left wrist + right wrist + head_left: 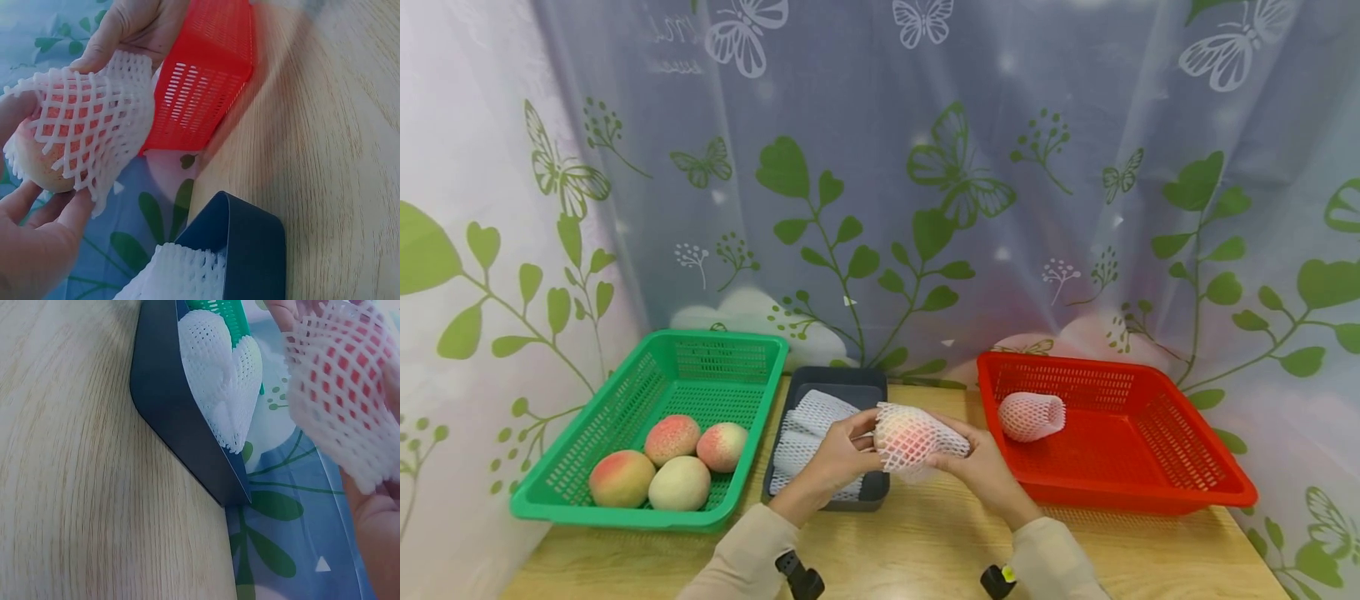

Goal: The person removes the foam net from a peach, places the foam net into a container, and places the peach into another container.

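A pink and cream peach (53, 165) sits inside a white foam net sleeve (917, 437), held up between both hands over the table. My left hand (844, 454) grips the peach at the sleeve's left, open end, with fingertips against the fruit and the net rim. On the other side my right hand (981, 471) holds the sleeve's narrower right end, thumb in front and fingers behind. Just below and left of the hands, a dark grey tray (874, 493) contains several flat white foam nets (797, 450).
At the left stands a green plastic basket (542, 492) with several bare peaches (679, 483). A red plastic basket (1150, 492) at the right holds one netted peach (1026, 417). Behind the wooden table (910, 542) hangs a printed curtain (880, 208).
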### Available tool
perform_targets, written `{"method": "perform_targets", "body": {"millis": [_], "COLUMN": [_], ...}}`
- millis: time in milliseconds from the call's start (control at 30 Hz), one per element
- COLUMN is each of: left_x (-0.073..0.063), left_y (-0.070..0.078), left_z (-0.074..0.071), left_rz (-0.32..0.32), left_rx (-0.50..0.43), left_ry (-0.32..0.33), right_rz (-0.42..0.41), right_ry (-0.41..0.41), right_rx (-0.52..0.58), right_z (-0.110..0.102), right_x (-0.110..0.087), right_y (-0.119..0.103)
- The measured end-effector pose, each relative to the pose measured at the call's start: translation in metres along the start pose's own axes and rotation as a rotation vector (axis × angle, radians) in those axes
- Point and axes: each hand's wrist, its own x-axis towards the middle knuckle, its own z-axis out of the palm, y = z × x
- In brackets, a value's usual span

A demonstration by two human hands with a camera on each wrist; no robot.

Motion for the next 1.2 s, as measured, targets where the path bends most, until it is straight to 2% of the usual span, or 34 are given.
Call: {"method": "perform_targets", "body": {"millis": [133,267,467,733,900,1200], "left_x": [0.0,-0.001,-0.003,-0.008,-0.013,-0.023], "left_y": [0.0,0.0,0.003,0.009,0.023,0.045], "left_z": [-0.002,-0.005,-0.01,-0.023,-0.036,-0.074], "left_rz": [0.024,0.015,0.004,0.006,-0.006,-0.025], "left_rx": [-0.004,0.003,0.022,0.028,0.059,0.127], "left_ry": [0.034,0.04,0.049,0.086,0.127,0.232], "right_rz": [-0.003,0.032,0.088,0.102,0.099,0.087], "right_ry": [0.06,0.12,0.192,0.265,0.319,0.358], "right_rx": [0.073,0.114,0.093,0.048,-0.005,0.056], "right_z": [0.0,0.001,0.004,0.007,0.004,0.006], "right_x": [0.0,0.001,0.006,0.014,0.018,0.029], "right_y": [0.0,-0.001,-0.005,-0.016,-0.021,-0.021]}}
